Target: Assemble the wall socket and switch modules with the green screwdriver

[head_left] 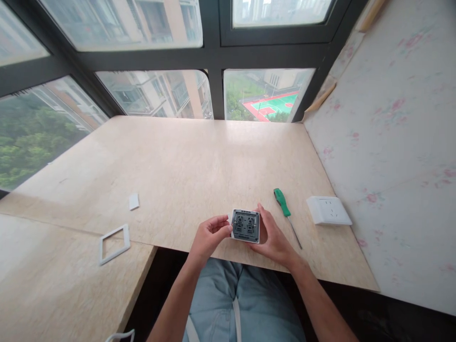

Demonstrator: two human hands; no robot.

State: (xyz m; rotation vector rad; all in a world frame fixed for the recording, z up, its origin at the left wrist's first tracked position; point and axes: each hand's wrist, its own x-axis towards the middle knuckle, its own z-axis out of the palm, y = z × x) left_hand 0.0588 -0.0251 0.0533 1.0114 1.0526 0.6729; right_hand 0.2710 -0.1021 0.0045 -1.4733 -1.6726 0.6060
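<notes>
A square wall switch [245, 226] with a dark grey inner face and a white rim is held just above the table's front edge. Its face, with two switch mechanisms, points up towards me. My right hand [272, 240] grips its right side between thumb and fingers. At the left rim, my left hand [213, 235] pinches a small white cover piece [230, 219], seen nearly edge-on; whether that piece is attached to the switch I cannot tell. To the right lies a green-handled screwdriver [282, 203], its shaft pointing towards me.
On the left, a white square frame [124, 246] and a small white rectangular cover [134, 201] lie on the pale tabletop [199, 161]. A white socket box [329, 210] sits on the right by the papered wall [399, 156]. Windows border the far side.
</notes>
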